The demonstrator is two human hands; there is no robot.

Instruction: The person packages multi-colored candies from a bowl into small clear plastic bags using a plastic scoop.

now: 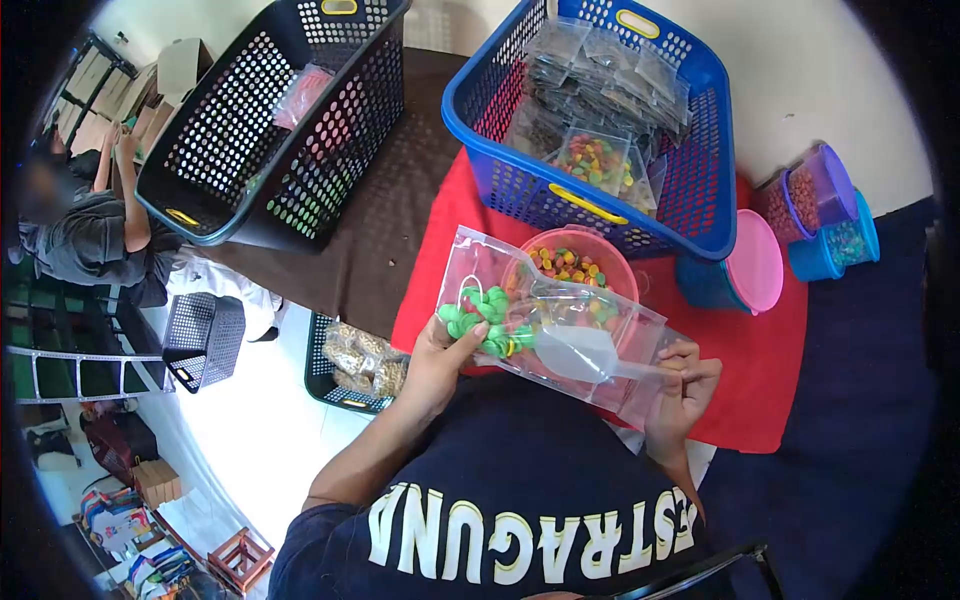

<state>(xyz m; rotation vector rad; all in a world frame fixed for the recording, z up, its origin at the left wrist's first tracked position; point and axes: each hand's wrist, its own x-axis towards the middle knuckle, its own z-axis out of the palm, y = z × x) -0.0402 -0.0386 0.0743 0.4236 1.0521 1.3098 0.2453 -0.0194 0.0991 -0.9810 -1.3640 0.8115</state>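
My left hand [437, 362] grips a clear plastic pouch [632, 335] from its lower left side, thumb pressed over the front. Inside its left end lie several bright green pieces [495, 318] and a thin white loop [470, 287]. A translucent white scoop [577, 352] lies along the pouch, its bowl pointing to the green pieces. My right hand [683, 388] has its fingers closed around the scoop's handle at the pouch's right end. Partly behind the pouch stands a pink tub [622, 270] of red, yellow and green candies [565, 264].
A blue basket [590, 185] of filled sachets [610, 85] stands behind the tub on a red cloth [770, 370]. Lidded tubs [755, 262] are to the right. A black basket [330, 140] sits on the left; a person [90, 235] is beyond it. A crate [318, 365] stands lower left.
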